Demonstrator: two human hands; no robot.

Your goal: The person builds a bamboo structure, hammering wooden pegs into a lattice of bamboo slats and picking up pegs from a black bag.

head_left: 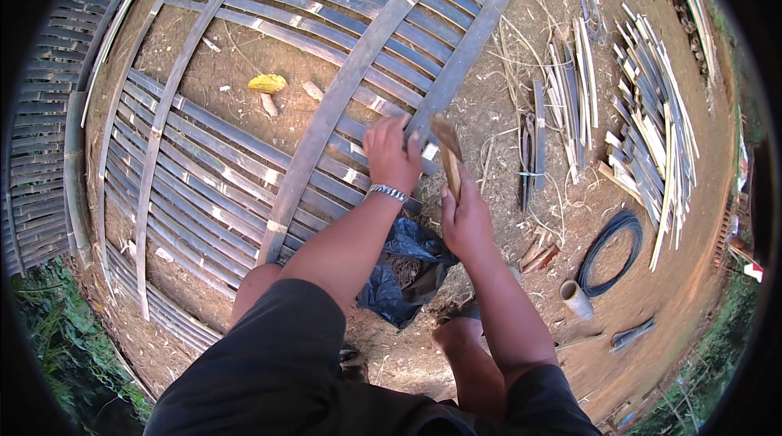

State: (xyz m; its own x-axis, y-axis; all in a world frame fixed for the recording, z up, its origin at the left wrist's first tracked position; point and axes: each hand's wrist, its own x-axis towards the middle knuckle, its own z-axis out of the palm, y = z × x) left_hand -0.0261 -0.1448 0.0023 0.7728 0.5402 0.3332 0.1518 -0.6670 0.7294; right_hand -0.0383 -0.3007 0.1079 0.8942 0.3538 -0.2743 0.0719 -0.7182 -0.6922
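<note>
My left hand [392, 151], with a metal bracelet at the wrist, presses down on the slatted bamboo panel [326, 114] near the end of a long crosspiece. Its fingers are bent together; anything between them is too small or hidden to make out. In my right hand [466, 220] is a wooden-handled hammer [449, 151], held upright just right of the left hand; its head is hard to make out. Below both hands, between my legs, a black plastic bag [389, 289] lies open with a heap of thin brown pieces [406, 269] inside, perhaps nails.
Cut bamboo strips [656, 127] lie piled at the right, with smaller bundles [570, 94] nearer. A coil of dark wire [611, 253], a bamboo tube [576, 300] and pliers-like tool [633, 335] rest on the dirt. Another slatted panel [41, 127] stands far left. A yellow leaf [267, 83] shows.
</note>
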